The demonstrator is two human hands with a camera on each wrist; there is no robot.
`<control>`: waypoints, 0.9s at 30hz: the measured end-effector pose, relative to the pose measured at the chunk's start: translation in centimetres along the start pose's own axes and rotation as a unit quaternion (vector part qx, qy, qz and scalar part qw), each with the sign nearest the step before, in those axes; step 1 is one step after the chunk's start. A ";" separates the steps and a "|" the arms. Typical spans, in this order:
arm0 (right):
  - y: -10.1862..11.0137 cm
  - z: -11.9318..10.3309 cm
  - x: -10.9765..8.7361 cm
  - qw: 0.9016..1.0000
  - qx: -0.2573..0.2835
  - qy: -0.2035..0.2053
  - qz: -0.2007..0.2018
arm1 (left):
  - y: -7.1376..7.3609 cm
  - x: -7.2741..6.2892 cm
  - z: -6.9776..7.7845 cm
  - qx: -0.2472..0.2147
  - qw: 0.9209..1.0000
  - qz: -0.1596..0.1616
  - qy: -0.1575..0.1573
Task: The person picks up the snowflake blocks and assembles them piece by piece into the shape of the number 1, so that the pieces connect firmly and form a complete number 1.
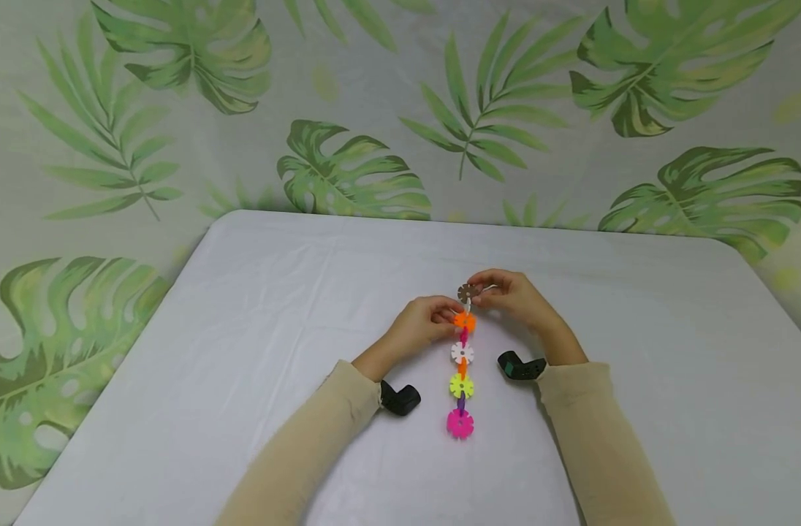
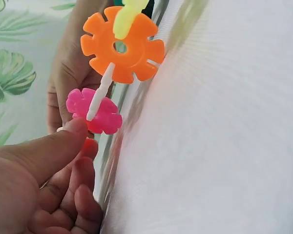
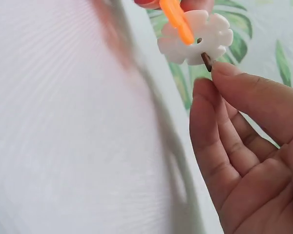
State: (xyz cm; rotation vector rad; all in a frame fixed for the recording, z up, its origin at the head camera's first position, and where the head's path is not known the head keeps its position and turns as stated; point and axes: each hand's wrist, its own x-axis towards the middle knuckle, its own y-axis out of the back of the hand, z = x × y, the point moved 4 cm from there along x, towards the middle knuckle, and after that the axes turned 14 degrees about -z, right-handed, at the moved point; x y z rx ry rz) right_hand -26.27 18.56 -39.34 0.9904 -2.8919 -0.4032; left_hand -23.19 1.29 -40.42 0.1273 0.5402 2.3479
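Note:
A chain of slotted flower-shaped plastic discs runs toward me over the table. My left hand (image 1: 422, 323) pinches the orange disc (image 1: 466, 322) near the far end between thumb and fingers. At the chain's tip, my right hand (image 1: 514, 298) pinches a brown disc (image 1: 465, 293) by its edge. A white disc (image 3: 217, 36) links the brown and orange ones, set crosswise to both, in the right wrist view. Below the left hand hang a pink disc (image 2: 106, 117), a white disc (image 1: 462, 353), another orange disc (image 2: 141, 51), a yellow disc (image 1: 461, 386), a purple disc (image 1: 461, 403) and a bright pink end disc (image 1: 460, 424).
A white cloth covers the table (image 1: 275, 365), with its far edge beyond both hands. Behind it hangs a leaf-patterned backdrop (image 1: 374, 95). Black wrist cameras (image 1: 400, 399) jut inward from both sleeves, one on each side of the chain.

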 end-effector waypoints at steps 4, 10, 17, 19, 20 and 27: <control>-0.3 -0.2 -0.1 0.999 -0.024 -0.021 0.006 | -0.1 0.2 -0.2 0.041 0.999 -0.006 0.002; -0.3 0.2 0.0 0.998 -0.053 -0.042 0.004 | -0.2 0.3 -0.1 0.080 0.997 -0.008 0.008; 0.4 1.2 0.0 0.992 -0.108 -0.068 0.002 | -0.2 0.3 0.1 0.094 0.996 -0.002 0.005; 0.6 0.9 -0.2 0.989 -0.123 -0.079 0.011 | -0.2 0.2 0.2 0.093 0.996 -0.003 0.004; 0.8 0.8 -0.3 0.988 -0.128 -0.084 0.015 | -0.2 0.2 0.2 0.093 0.996 -0.003 0.005; 1.9 -1.8 -1.4 0.987 -0.126 -0.070 0.070 | 0.9 -0.5 1.1 0.116 0.993 0.021 0.023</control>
